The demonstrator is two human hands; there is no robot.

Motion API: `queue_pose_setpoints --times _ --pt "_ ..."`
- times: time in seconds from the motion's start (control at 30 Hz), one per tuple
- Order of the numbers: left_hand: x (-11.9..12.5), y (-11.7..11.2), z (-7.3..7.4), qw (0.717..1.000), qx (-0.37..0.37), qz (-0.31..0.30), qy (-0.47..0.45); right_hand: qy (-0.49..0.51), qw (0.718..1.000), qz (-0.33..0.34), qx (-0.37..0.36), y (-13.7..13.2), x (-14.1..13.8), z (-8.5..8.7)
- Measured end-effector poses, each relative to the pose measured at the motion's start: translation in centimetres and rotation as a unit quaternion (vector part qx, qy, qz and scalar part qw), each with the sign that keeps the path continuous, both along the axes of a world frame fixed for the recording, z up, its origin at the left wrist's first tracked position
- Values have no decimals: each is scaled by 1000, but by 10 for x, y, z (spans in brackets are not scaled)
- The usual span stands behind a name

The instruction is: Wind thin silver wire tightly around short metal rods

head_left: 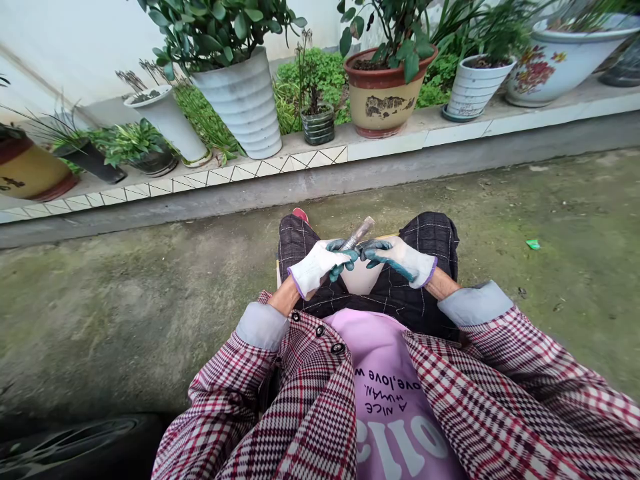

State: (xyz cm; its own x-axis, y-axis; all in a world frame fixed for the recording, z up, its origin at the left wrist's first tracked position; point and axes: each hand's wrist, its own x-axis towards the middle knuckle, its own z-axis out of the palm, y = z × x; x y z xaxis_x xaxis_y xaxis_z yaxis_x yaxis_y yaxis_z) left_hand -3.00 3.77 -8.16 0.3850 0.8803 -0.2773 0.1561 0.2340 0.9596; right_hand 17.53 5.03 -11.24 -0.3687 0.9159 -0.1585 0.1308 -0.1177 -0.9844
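Note:
My left hand [330, 263], in a white work glove with a green coated palm, is closed around a silvery bolt [358, 235] with a threaded section. Its thicker, smoother end sticks up and away to the right, above the fingers. My right hand [397, 257], gloved the same way, is closed, its fingertips pressed together close by my left fingertips at the bolt's lower end. What lies between the right fingers is hidden. Below both hands, between my knees, a pale surface [361, 277] shows; its full shape cannot be made out.
A low tiled ledge [385, 145] runs across in front, carrying several potted plants, among them a tall white pot [245, 107] and a brown-rimmed pot [385, 100]. A green scrap [533, 245] lies on the concrete ground at right. A dark wheel-like object [75, 443] stands at lower left.

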Motion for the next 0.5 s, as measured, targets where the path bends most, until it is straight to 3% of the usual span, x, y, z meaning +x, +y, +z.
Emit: queue_pose_setpoints --times 0.1,0.2,0.27,0.33,0.4,0.43,0.5 --pt "-2 6 -4 999 -2 32 -7 -42 999 25 -6 -4 -2 1" --pt "-7 15 -18 994 54 52 85 -161 985 41 51 -12 -6 4" --pt "-10 21 -28 968 147 27 201 -255 957 60 128 -15 -7 7" --pt "-8 23 -35 914 235 -29 329 -337 914 84 209 -15 -6 9" --pt "-3 21 -37 860 277 -89 420 -406 870 105 260 -12 -3 10" --pt "0 18 -36 848 278 -112 437 -433 851 115 274 -10 -1 10" --pt "0 8 -32 858 255 -131 426 -458 834 133 279 -5 3 10"
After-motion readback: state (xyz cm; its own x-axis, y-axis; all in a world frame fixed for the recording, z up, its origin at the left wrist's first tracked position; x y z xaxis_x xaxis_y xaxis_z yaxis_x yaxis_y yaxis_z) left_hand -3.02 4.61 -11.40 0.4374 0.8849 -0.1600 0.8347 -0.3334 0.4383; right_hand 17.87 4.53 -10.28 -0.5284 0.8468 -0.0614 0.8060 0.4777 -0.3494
